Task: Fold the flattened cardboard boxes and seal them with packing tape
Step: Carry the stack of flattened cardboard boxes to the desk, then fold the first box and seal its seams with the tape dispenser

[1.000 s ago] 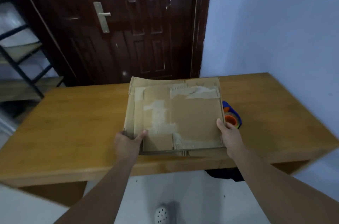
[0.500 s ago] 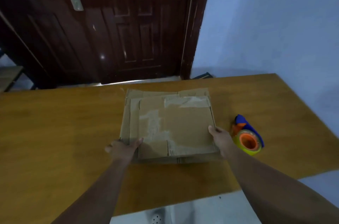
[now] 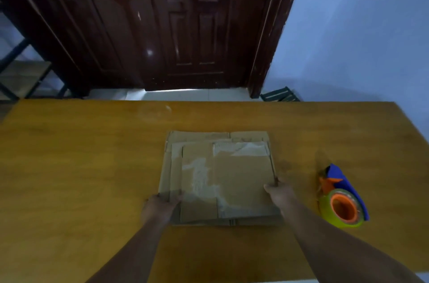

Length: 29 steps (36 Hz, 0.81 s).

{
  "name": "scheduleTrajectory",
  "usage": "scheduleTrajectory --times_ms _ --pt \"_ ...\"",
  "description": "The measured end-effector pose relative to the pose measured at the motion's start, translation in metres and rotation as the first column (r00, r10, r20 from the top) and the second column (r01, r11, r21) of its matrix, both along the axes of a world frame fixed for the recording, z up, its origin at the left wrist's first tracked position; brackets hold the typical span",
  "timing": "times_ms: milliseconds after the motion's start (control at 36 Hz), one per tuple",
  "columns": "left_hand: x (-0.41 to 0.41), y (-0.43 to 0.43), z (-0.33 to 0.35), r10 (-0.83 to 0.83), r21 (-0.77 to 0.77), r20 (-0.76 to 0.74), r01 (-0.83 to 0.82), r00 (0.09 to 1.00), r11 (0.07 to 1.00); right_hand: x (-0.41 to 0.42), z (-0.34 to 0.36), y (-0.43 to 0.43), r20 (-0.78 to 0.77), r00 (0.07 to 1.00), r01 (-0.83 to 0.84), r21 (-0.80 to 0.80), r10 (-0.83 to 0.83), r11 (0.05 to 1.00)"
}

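A stack of flattened cardboard boxes (image 3: 241, 173) lies flat on the wooden table (image 3: 81, 166), with old tape scraps on the top sheet. My left hand (image 3: 160, 207) grips the stack's near left corner, thumb on top. My right hand (image 3: 279, 192) holds the stack's right edge near the front, thumb on the cardboard. A roll of packing tape in a blue and orange dispenser (image 3: 342, 201) lies on the table to the right of the stack, apart from my right hand.
A dark wooden door (image 3: 185, 23) stands behind the table, a blue wall (image 3: 359, 27) to its right. A metal shelf frame (image 3: 21, 74) is at the far left. The table's near edge shows at the bottom right.
The stack has been carried from the table's near edge toward its middle and set down flat. The tape dispenser, earlier partly hidden behind the stack, is in full view.
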<state>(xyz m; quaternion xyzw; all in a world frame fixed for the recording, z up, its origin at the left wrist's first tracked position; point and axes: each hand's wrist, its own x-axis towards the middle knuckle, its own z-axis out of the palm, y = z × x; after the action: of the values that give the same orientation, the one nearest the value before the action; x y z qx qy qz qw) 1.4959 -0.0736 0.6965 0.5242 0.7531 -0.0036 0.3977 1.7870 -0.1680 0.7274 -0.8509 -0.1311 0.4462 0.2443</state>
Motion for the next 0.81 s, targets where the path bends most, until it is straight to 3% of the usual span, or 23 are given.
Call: scheduleTrajectory --times_ms 83,139,278,444,611,806 --pt "0.000 -0.001 0.001 0.182 0.038 0.180 -0.192 0.967 0.981 0.001 0.000 0.000 0.005 0.996 -0.091 0.023 0.091 0.996" --pt "0.002 0.001 0.005 0.208 0.087 0.201 -0.229 0.957 0.970 -0.004 0.001 0.006 -0.001 0.989 -0.146 0.045 0.146 0.988" --pt "0.007 0.017 0.027 0.175 0.242 0.047 -0.181 0.983 0.953 -0.018 0.003 0.037 0.008 0.975 -0.223 0.112 0.223 0.968" --pt "-0.011 0.056 0.042 0.178 0.273 0.114 -0.203 0.977 0.940 -0.025 0.009 0.085 0.050 0.954 -0.301 0.164 0.297 0.939" --pt "-0.040 0.086 0.045 0.258 0.294 0.044 -0.259 0.965 0.920 -0.050 0.012 0.131 0.041 0.933 -0.357 0.236 0.358 0.904" --pt "-0.041 0.096 0.044 0.175 0.287 0.210 -0.232 0.962 0.929 -0.045 0.005 0.142 -0.022 0.966 -0.247 0.207 0.257 0.947"
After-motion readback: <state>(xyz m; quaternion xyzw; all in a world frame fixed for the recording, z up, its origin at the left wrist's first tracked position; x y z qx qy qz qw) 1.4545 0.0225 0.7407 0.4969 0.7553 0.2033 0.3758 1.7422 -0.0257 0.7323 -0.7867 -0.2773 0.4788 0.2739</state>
